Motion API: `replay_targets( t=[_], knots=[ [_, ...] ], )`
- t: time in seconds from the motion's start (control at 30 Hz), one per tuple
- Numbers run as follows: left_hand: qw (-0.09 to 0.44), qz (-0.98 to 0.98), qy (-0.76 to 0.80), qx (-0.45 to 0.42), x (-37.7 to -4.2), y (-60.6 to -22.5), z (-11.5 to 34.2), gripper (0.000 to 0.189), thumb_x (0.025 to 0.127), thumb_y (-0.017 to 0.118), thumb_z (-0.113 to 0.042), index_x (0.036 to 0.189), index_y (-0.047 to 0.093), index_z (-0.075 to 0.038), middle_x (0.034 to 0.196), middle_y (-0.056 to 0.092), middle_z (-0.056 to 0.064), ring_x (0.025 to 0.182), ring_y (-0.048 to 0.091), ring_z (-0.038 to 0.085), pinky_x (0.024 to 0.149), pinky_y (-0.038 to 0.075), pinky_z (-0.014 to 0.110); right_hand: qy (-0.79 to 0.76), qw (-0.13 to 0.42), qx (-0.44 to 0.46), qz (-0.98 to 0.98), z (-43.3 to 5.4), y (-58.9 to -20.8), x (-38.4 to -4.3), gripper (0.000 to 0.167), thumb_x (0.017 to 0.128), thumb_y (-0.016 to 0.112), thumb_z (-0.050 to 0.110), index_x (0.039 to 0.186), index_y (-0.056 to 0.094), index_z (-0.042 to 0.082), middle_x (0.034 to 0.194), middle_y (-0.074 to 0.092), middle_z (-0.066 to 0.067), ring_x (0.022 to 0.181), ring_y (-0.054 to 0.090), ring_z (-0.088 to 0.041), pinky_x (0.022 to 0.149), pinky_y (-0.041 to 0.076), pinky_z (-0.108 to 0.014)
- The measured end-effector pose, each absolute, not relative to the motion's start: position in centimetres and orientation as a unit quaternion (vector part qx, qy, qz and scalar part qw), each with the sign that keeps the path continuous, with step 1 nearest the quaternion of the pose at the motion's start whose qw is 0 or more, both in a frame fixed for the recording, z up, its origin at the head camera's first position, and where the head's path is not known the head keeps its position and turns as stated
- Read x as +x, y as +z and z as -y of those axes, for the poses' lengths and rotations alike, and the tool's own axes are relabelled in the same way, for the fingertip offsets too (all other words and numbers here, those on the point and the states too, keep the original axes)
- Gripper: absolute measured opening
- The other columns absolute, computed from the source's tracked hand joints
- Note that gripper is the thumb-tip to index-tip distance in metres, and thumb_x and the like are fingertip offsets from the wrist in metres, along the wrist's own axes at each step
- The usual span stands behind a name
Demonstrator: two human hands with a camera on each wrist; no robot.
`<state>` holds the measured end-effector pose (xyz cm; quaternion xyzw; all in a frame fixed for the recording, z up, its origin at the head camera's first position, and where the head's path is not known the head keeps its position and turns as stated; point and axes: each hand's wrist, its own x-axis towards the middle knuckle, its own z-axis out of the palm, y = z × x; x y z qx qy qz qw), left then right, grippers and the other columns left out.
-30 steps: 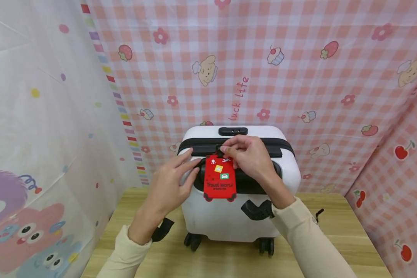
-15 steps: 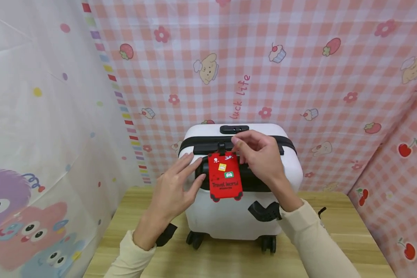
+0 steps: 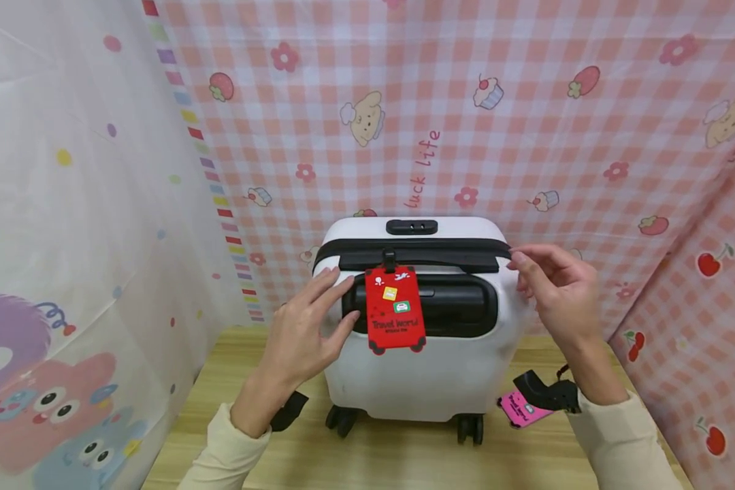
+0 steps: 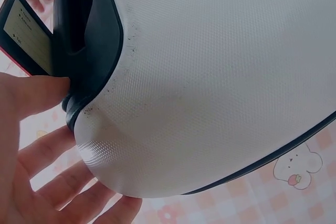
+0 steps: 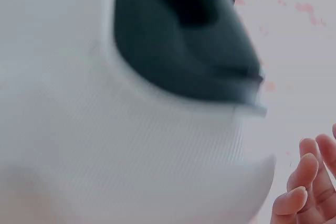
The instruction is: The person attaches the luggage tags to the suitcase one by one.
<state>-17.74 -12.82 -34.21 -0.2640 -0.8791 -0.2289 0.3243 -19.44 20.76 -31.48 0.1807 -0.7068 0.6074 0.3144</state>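
Note:
A white suitcase (image 3: 429, 381) stands upright on its black wheels, with a black top handle (image 3: 453, 258). From that handle a red luggage tag (image 3: 395, 313) hangs by its black strap over the suitcase's front. My left hand (image 3: 300, 333) rests at the suitcase's left upper corner, fingers extended; the left wrist view shows its thumb by the black recess and the tag's paper insert (image 4: 29, 35). Off the right upper corner is my right hand (image 3: 557, 292), fingers loosely bent and nothing held. The right wrist view has its fingers (image 5: 299, 203) beside the suitcase.
On the wooden table (image 3: 269, 463), right of the suitcase, lies a pink luggage tag (image 3: 523, 410), partly covered by the right wrist's black camera mount (image 3: 545, 393). A pink checked cloth (image 3: 527, 136) hangs behind, and a white patterned cloth (image 3: 110, 224) at the left.
My right hand has let go of the red luggage tag's strap and moved right, past the suitcase's edge. The pink tag has come into view. My left hand has hardly moved.

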Motion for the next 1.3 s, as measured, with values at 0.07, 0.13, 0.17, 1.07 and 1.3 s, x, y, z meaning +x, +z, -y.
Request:
replay_targets(
  t=[0.07,0.13,0.17,1.07,1.3],
  knots=[
    [0.329,0.877,-0.227,-0.266,-17.8,-34.2,13.0,0.045,0.087,0.074,-0.026,0.127,0.067,-0.007,0.134,0.062,0.017,0.123,0.06,0.032,0.092,0.053,0.05,0.611,0.315,0.155,0.709,-21.7,-32.0,-19.3,0.015,0.094,0.063,0.001,0.1,0.068,-0.013,0.081,0.069,-0.002,0.06,0.054,-0.012,0.054,0.048,-0.017],
    [0.331,0.875,-0.229,-0.268,-17.8,-34.1,13.1,0.044,0.087,0.075,-0.025,0.126,0.068,-0.006,0.133,0.062,0.018,0.123,0.06,0.033,0.091,0.054,0.05,0.618,0.313,0.134,0.708,-22.5,-32.6,-19.3,0.017,0.094,0.063,0.001,0.1,0.067,-0.014,0.079,0.067,-0.004,0.06,0.053,-0.014,0.054,0.049,-0.017],
    [0.331,0.875,-0.231,-0.269,-17.8,-34.1,13.2,0.044,0.086,0.075,-0.024,0.126,0.068,-0.006,0.133,0.062,0.018,0.123,0.06,0.033,0.091,0.054,0.05,0.624,0.311,0.124,0.706,-22.8,-33.0,-19.3,0.017,0.094,0.064,0.001,0.1,0.066,-0.015,0.079,0.066,-0.006,0.06,0.053,-0.015,0.054,0.049,-0.017],
    [0.329,0.869,-0.245,-0.278,-17.9,-34.1,13.7,0.049,0.08,0.083,-0.03,0.123,0.071,-0.009,0.129,0.066,0.014,0.121,0.062,0.03,0.087,0.056,0.047,0.582,0.124,-0.252,0.763,-32.6,-54.8,-19.7,0.027,0.098,0.063,0.029,0.113,0.07,0.008,0.084,0.064,0.023,0.073,0.056,-0.004,0.06,0.052,-0.022],
    [0.339,0.862,-0.246,-0.286,-17.9,-34.0,13.6,0.049,0.079,0.084,-0.031,0.121,0.072,-0.01,0.127,0.067,0.013,0.119,0.063,0.028,0.08,0.058,0.045,0.521,0.002,-0.265,0.812,-34.2,-59.3,-19.3,0.052,0.099,0.057,0.031,0.141,0.05,0.002,0.138,0.053,-0.021,0.116,0.053,-0.033,0.084,0.051,-0.042]
  ],
)
